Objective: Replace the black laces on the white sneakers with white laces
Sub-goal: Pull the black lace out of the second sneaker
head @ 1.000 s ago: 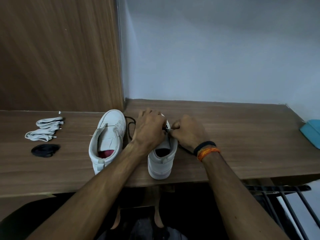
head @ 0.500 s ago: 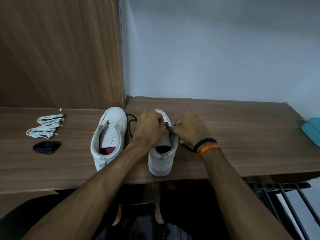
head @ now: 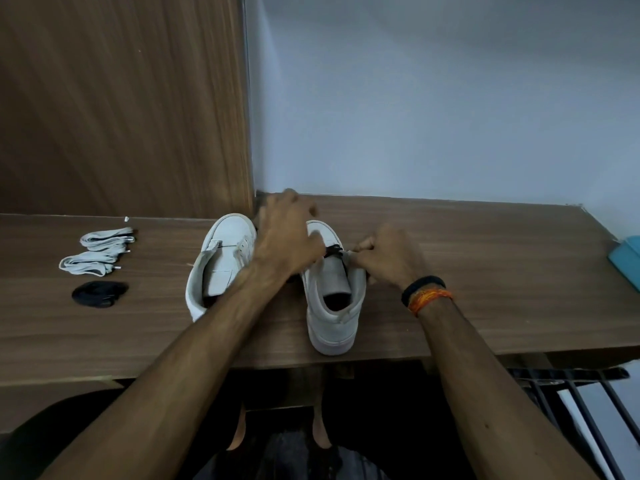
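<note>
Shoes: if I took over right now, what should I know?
Left hand: over the right sneaker, pulling at its black lace; the grip is hidden.
Right hand: pinching that sneaker's right eyelet edge.
Left sneaker: beside it, no lace visible.
Left on the table: two white lace bundles, one removed black lace.
Done: one shoe looks unlaced.
Left: finish removing this lace, then thread the white laces into both.

White sneakers (head: 221,261) (head: 332,306), black lace (head: 333,251) on right one. White laces (head: 100,251) at 9 o'clock, black bundle (head: 99,294) below them. Brown wood-grain table (head: 485,271), same grain panel (head: 121,98) at 11. Pale blue-grey wall (head: 433,98). Teal thing (head: 627,263) at 3. Black and orange wristbands (head: 426,294).
</note>
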